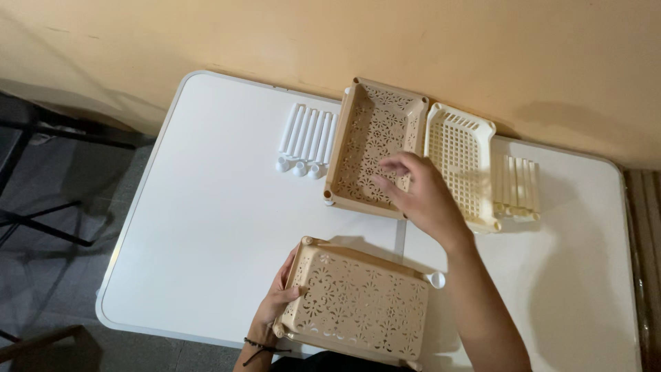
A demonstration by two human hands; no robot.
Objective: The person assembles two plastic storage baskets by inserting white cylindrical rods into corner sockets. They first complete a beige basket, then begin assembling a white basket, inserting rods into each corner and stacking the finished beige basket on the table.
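Hands on two beige trays
Left hand (277,297) grips near tray (357,303) at its left edge; right hand (421,194), fingers spread, hovers over far tray (372,148), directly beyond on white table (206,207)

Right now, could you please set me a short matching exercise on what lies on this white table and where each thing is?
Things:
1. near beige tray
2. far beige tray
3. cream tray
4. white posts

Places:
A. left of the far beige tray
B. held at its left edge by the left hand
C. under the reaching right hand
D. between the far beige tray and the cream posts

Pairs: 1-B, 2-C, 3-D, 4-A
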